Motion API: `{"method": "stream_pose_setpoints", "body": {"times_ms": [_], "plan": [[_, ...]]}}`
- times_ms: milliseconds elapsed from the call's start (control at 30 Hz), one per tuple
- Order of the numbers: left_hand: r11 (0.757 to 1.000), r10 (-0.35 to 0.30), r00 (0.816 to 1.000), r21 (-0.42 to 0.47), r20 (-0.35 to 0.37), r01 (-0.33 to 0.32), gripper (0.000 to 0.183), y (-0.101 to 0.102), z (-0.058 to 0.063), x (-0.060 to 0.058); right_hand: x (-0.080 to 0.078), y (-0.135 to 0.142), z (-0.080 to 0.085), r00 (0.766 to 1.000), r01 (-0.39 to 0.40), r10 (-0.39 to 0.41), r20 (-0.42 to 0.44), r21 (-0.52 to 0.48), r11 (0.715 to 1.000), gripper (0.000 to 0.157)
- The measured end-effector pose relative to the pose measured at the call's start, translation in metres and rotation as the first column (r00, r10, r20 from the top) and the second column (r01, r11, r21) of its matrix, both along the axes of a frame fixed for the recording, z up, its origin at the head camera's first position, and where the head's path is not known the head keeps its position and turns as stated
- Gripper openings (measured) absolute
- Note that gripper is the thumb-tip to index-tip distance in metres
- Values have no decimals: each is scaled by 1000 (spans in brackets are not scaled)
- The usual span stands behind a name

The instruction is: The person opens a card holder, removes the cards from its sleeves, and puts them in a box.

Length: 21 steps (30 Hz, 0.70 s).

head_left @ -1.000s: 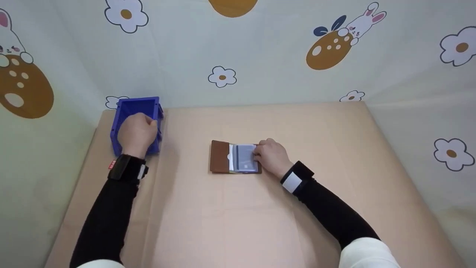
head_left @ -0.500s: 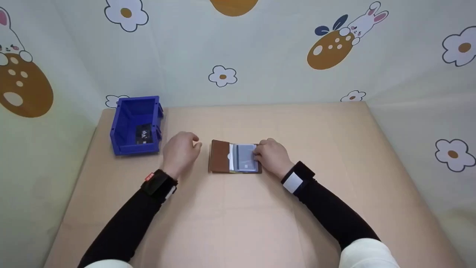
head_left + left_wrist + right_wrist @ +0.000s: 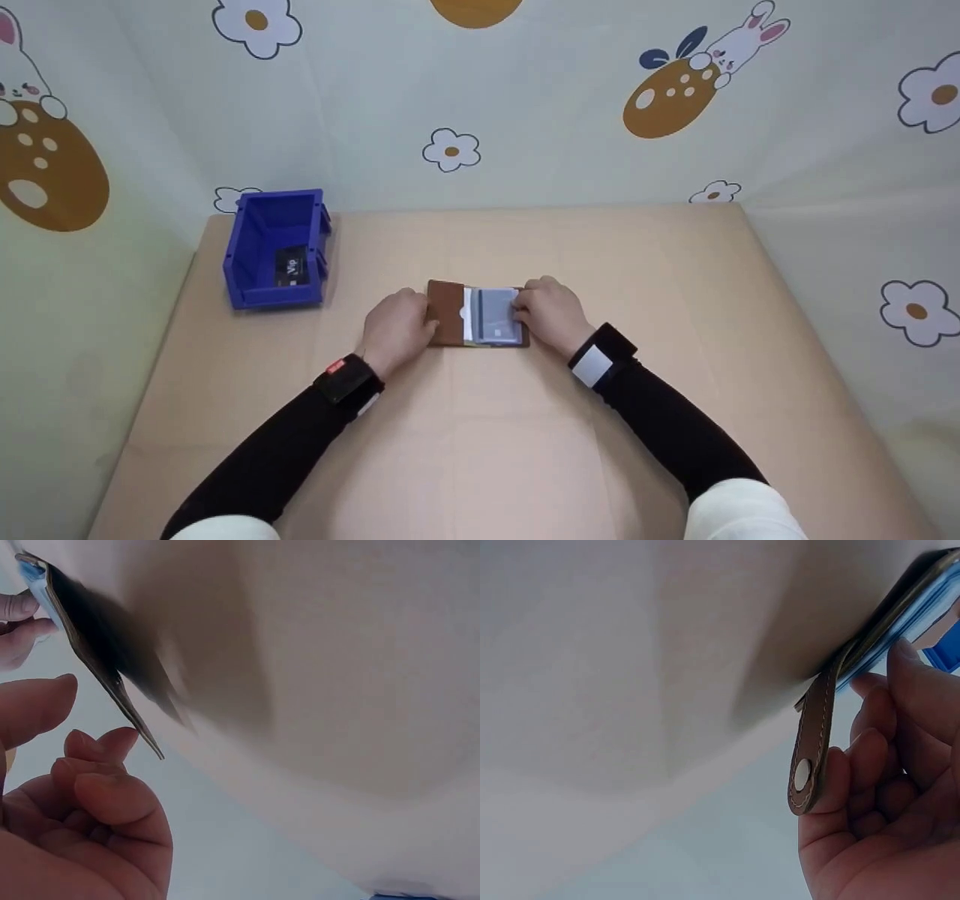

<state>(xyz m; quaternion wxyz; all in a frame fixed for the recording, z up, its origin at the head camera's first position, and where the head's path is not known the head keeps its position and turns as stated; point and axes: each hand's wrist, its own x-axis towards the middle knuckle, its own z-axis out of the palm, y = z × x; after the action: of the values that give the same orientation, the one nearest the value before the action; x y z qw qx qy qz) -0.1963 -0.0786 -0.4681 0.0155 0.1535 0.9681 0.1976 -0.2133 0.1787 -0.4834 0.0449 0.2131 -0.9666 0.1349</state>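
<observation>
A brown card holder (image 3: 448, 313) lies unfolded on the table, its clear sleeves (image 3: 499, 316) and cards showing on the right half. At its right edge my right hand (image 3: 553, 315) grips it, the thumb on the sleeves. In the right wrist view, a snap strap (image 3: 810, 746) hangs against the curled fingers of that hand. My left hand (image 3: 395, 330) is at the left cover. In the left wrist view, its bent fingertips (image 3: 124, 741) meet the edge of the cover (image 3: 112, 686), while the thumb (image 3: 41, 706) stays apart from it.
A blue open-front bin (image 3: 240, 281) stands at the back left of the table, with a black card (image 3: 291, 266) marked "Vip" inside. Patterned cloth walls (image 3: 525, 97) close off the back and sides. Tan covering (image 3: 480, 450) spreads over the table.
My left hand has come out of the blue bin and moved right to the card holder's left cover. The black card in the bin is now visible. The right hand has stayed in place.
</observation>
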Motion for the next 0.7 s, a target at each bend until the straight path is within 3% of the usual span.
{"method": "stream_pose_setpoints", "body": {"times_ms": [333, 700], "plan": [[997, -32, 999, -78, -21, 30, 15, 5, -10, 5, -1, 1, -2, 999, -31, 31, -34, 1, 1000, 12], [996, -24, 1000, -88, -13, 22, 14, 9, -13, 7, -1, 3, -1, 999, -22, 22, -24, -7, 1000, 12]]}}
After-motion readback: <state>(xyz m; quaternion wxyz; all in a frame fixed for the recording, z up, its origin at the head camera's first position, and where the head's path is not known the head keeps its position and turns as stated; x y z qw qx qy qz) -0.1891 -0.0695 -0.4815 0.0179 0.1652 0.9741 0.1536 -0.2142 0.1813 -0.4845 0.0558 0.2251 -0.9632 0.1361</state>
